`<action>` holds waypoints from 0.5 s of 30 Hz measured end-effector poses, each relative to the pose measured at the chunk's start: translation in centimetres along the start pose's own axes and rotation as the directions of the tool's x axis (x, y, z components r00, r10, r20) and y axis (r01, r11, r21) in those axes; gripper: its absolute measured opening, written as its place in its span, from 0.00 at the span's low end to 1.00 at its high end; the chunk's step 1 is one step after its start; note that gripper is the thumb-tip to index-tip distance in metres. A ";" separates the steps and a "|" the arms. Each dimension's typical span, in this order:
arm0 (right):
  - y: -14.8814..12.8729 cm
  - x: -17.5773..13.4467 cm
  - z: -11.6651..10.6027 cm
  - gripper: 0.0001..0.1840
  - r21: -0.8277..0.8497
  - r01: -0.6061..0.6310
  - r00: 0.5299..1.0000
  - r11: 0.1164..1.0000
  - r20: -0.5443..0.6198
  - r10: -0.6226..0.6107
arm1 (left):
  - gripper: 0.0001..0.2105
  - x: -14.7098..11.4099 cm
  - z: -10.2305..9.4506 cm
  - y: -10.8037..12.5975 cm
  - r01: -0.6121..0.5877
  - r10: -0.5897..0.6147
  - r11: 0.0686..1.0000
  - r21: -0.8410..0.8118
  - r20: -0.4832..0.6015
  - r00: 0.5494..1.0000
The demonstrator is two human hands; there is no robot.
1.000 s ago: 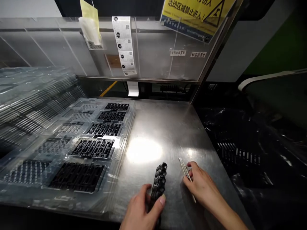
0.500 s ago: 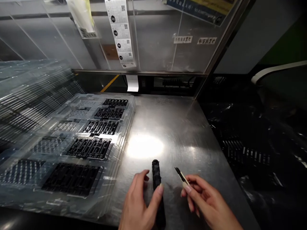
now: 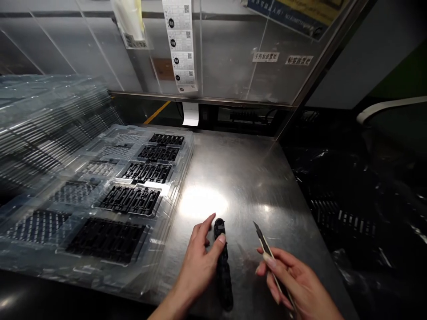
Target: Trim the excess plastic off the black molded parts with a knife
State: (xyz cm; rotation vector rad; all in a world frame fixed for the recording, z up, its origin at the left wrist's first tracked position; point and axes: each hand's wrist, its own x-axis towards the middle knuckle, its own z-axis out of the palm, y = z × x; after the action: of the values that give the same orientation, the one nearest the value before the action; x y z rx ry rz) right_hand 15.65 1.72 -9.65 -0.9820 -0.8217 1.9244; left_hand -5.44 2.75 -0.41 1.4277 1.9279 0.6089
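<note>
A long black plastic part [image 3: 223,266] stands on edge on the steel table [image 3: 247,178], near its front edge. My left hand [image 3: 200,260] grips the part's far end between thumb and fingers. To its right, my right hand [image 3: 293,284] holds thin tweezers [image 3: 265,244], their dark tip pointing up and away, a short gap from the part.
A clear blister tray [image 3: 100,195] with black parts in its right column lies on the left of the table. A tall stack of clear trays [image 3: 43,129] stands behind it. A clear guard panel [image 3: 233,58] with labels closes the back. A dark bin area [image 3: 350,200] lies right.
My right hand picked the tweezers up off the table and raised them. My left hand slid along the black part toward its far end and turned it on edge.
</note>
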 end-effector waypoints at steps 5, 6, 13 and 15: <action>-0.6 0.0 -1.1 0.37 -0.104 0.024 0.999 0.994 0.050 -0.019 | 0.36 -2.2 1.6 -1.7 -0.045 0.055 0.984 0.171 -0.053 0.997; -0.9 0.1 -1.3 0.37 -0.171 0.026 0.999 0.985 0.037 -0.020 | 0.35 -2.5 1.8 -2.0 -0.089 0.099 0.974 0.208 -0.040 0.994; -2.9 2.0 -0.5 0.20 -0.607 0.316 0.948 0.730 0.235 -0.215 | 0.28 -1.8 1.8 -3.1 -0.185 0.188 0.965 0.185 0.003 0.982; -3.1 2.7 -0.1 0.16 -0.717 0.352 0.933 0.602 0.218 -0.285 | 0.28 -1.7 1.8 -3.1 -0.198 0.201 0.963 0.183 0.003 0.980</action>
State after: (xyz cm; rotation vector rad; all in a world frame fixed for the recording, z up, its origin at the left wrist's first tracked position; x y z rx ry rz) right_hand 15.90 5.50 -8.07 -1.1114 -1.8047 1.2905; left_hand -5.81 0.14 -3.43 1.7531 1.9050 0.5462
